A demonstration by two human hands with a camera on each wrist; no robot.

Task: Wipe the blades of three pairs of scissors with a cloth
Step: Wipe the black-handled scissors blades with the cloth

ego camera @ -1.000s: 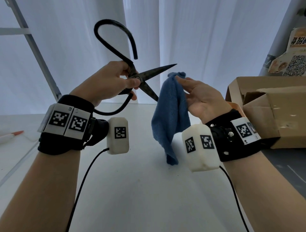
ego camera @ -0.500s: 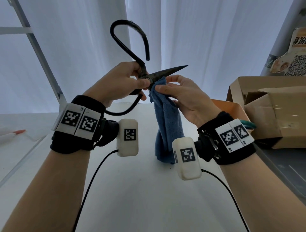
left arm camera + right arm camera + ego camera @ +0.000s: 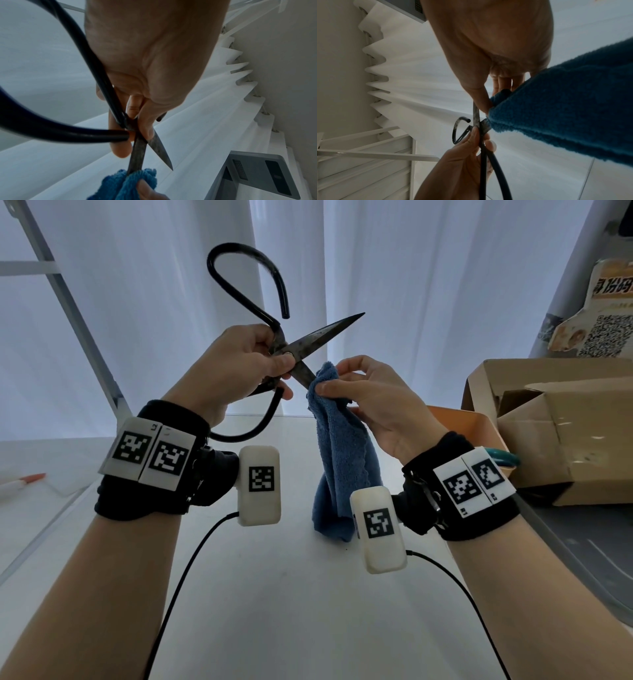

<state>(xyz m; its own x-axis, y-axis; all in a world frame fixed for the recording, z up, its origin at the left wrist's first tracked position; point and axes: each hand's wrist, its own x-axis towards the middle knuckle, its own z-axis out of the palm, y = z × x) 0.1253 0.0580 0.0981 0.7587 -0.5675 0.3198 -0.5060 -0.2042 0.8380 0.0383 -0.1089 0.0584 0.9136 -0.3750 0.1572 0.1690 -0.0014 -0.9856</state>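
Note:
Large black iron scissors [image 3: 301,347] with big loop handles are held up in front of me, blades spread apart. My left hand [image 3: 246,364] grips them at the pivot, thumb on the joint [image 3: 145,125]. My right hand [image 3: 359,395] pinches a blue terry cloth [image 3: 342,446] around the tip of the lower blade [image 3: 137,154]; the rest of the cloth hangs down to the table. The upper blade [image 3: 329,332] is bare and points up to the right. In the right wrist view the cloth [image 3: 565,111] covers the blade end beside the scissors [image 3: 477,121].
The white table [image 3: 274,594] lies below the hands. An open cardboard box [image 3: 555,433] stands at the right, with an orange tray [image 3: 472,429] and a teal handle [image 3: 503,460] beside it. A pen [image 3: 20,481] lies far left. White curtains hang behind.
The scissors' blades have spread wider. My right hand with the cloth has slid from near the pivot down to the tip of the lower blade.

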